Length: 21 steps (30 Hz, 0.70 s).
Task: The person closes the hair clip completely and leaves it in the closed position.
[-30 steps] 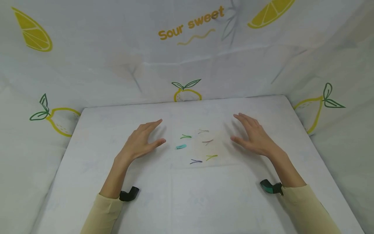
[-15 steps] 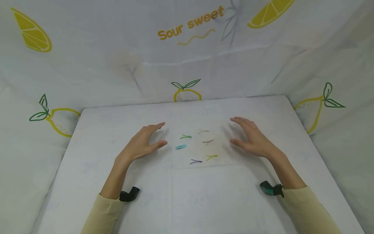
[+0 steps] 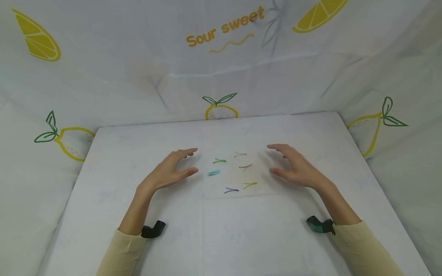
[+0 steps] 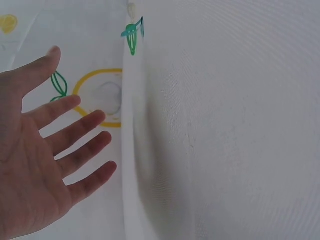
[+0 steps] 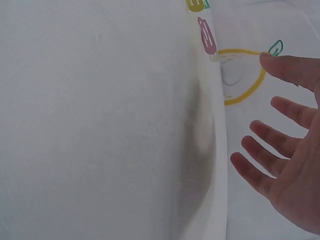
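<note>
From the head view, we are watching a person's left hand (image 3: 168, 171) and right hand (image 3: 297, 169) facing each other above a white desk (image 3: 221, 234), thumb and fingers standing apart on both. Between them, we are seeing a green hair clip (image 3: 219, 161) and a teal clip (image 3: 213, 173) lying nearer the left hand, while a pale clip (image 3: 240, 155), a dark pink clip (image 3: 245, 167) and a yellow clip (image 3: 250, 185) are lying to their right and a violet-blue clip (image 3: 231, 190) is resting nearest the person. All but the teal one are spreading their legs in a Y. Behind, white cloth (image 3: 138, 57) is hanging with lemons and the words "Sour sweet." From the left wrist, we are looking into the left palm, its fingers fanning out, as the green and teal clips are overlapping in our line of sight at the desk's edge. From the right wrist, we are finding the right hand likewise spreading its fingers, with the dark pink clip showing near the top and the yellow clip being cut by the frame above it.
</note>
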Each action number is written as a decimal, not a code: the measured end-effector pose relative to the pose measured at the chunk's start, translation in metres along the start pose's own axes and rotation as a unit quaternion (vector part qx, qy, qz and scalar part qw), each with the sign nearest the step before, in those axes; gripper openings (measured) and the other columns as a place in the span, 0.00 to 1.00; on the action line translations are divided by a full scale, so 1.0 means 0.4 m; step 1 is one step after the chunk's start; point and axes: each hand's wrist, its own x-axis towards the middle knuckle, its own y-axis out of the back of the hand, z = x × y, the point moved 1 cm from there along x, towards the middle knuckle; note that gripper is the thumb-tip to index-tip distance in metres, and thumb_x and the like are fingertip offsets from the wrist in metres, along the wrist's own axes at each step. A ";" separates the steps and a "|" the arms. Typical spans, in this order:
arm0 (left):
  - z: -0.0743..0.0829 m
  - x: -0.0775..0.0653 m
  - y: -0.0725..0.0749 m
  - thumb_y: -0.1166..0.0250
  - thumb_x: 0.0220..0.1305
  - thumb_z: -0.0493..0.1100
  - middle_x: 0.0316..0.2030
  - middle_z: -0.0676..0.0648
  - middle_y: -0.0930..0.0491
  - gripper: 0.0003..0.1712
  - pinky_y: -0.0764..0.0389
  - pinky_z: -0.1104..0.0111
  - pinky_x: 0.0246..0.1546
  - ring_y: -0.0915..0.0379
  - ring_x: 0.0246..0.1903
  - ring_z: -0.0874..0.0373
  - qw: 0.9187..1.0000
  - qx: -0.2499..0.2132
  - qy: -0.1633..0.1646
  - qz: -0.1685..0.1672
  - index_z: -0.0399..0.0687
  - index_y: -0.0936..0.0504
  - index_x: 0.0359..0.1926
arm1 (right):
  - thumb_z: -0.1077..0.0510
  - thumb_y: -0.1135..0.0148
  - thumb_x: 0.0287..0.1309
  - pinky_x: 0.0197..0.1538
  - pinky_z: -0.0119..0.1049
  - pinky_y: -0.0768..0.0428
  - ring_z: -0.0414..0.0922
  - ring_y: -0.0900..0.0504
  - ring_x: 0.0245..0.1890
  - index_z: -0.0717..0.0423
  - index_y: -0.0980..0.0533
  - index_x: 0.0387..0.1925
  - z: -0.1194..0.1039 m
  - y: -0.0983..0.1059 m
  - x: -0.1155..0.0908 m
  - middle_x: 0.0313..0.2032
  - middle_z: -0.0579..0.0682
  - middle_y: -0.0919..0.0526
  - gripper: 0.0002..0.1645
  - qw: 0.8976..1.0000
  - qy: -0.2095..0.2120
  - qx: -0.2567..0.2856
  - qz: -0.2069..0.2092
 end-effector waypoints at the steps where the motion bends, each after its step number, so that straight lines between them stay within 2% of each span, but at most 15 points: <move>1: 0.001 0.000 -0.001 0.29 0.73 0.58 0.76 0.44 0.25 0.42 0.30 0.40 0.75 0.29 0.74 0.42 1.000 -0.002 -0.003 0.000 0.51 0.30 0.81 | 0.56 0.26 0.68 0.72 0.65 0.26 0.62 0.30 0.76 0.59 0.33 0.78 0.000 -0.003 -0.001 0.76 0.60 0.28 0.43 1.000 0.002 0.005 -0.001; 9: 0.008 0.001 -0.013 0.27 0.72 0.56 0.72 0.46 0.20 0.39 0.28 0.44 0.72 0.27 0.70 0.44 1.000 -0.031 -0.001 -0.004 0.51 0.26 0.78 | 0.56 0.25 0.68 0.69 0.63 0.22 0.61 0.22 0.70 0.57 0.32 0.77 -0.005 -0.018 -0.003 0.74 0.59 0.24 0.42 1.000 0.009 0.026 -0.012; 15: 0.016 0.010 -0.026 0.27 0.73 0.51 0.67 0.42 0.17 0.35 0.25 0.44 0.69 0.25 0.65 0.42 0.999 -0.041 -0.029 -0.008 0.46 0.23 0.75 | 0.57 0.24 0.67 0.68 0.61 0.20 0.58 0.19 0.66 0.57 0.30 0.74 -0.006 -0.032 -0.001 0.71 0.58 0.21 0.39 0.999 0.011 0.041 -0.024; 21: 0.027 0.015 -0.034 0.26 0.72 0.47 0.63 0.40 0.16 0.30 0.22 0.47 0.65 0.22 0.62 0.43 0.997 -0.052 -0.044 -0.018 0.43 0.20 0.71 | 0.60 0.23 0.65 0.63 0.57 0.16 0.54 0.14 0.58 0.60 0.27 0.71 -0.005 -0.046 -0.001 0.62 0.58 0.16 0.36 0.997 0.019 0.070 -0.038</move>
